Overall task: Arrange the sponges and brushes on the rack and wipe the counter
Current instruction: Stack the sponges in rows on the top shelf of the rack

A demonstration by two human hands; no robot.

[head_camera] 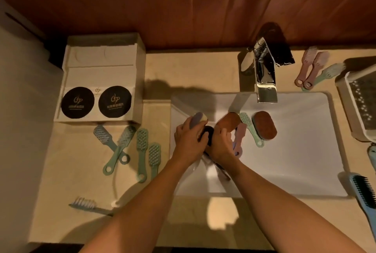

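Reddish-brown panelled wall [183, 8], white sink [305, 161], chrome faucet [264, 73], warm dim light

One head-worn wide-angle camera looks almost straight down, from close above, at a white sink [295, 161] set in a beige counter [193, 69]. A wood-panelled wall [183, 8] fills the top edge, farthest from the wearer.

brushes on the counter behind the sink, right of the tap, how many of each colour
pink plastic brushes with ring-ended handles: 2
green plastic brush with a ring-ended handle: 1
total: 3
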